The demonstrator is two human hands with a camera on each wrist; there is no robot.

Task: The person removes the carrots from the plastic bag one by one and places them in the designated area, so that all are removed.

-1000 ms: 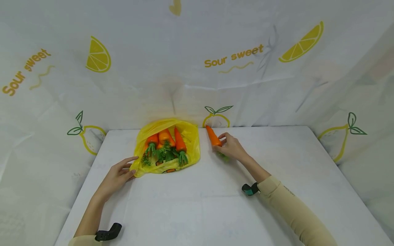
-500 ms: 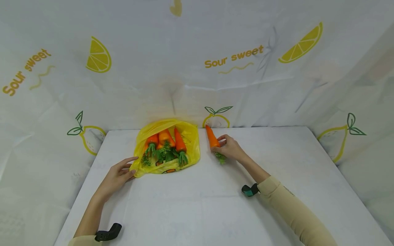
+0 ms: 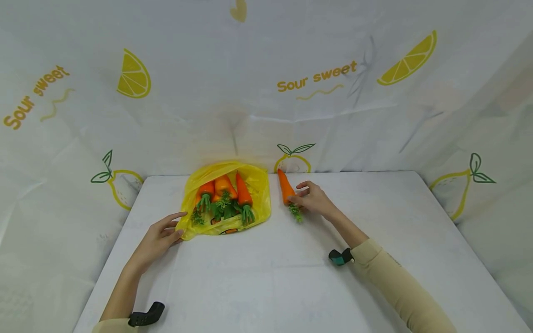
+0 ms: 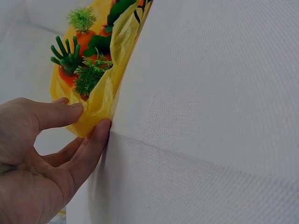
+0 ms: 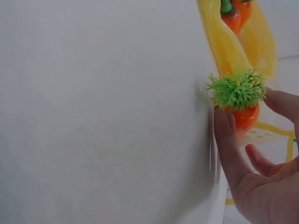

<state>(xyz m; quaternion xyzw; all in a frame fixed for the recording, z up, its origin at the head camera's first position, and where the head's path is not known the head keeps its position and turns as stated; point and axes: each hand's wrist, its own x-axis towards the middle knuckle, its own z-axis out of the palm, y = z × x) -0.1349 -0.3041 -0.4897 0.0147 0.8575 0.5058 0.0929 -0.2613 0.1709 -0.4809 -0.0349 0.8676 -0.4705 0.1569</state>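
In the head view a yellow plastic bag (image 3: 260,203) lies with its mouth toward me, several carrots (image 3: 243,189) with green tops inside. My left hand (image 3: 160,236) pinches the bag's near left corner; the left wrist view has bag film (image 4: 96,109) between thumb and fingers. To the bag's right, a single carrot (image 3: 285,187) lies on the table, tip pointing away and leafy top (image 3: 296,212) toward me. My right hand (image 3: 314,201) is beside it, fingers spread and loose, thumb at its thick end. In the right wrist view, fingers (image 5: 226,130) stand around the leafy end.
A white cloth covers the table (image 3: 266,277). Behind it rises a white curtain (image 3: 200,115) printed with lemons and lettering, close to the bag and the single carrot. Black wrist devices sit on both forearms.
My right hand's fingers have loosened and drawn slightly right off the single carrot, whose green top now shows more. The carrot has shifted slightly left. My left hand and the bag have stayed put.
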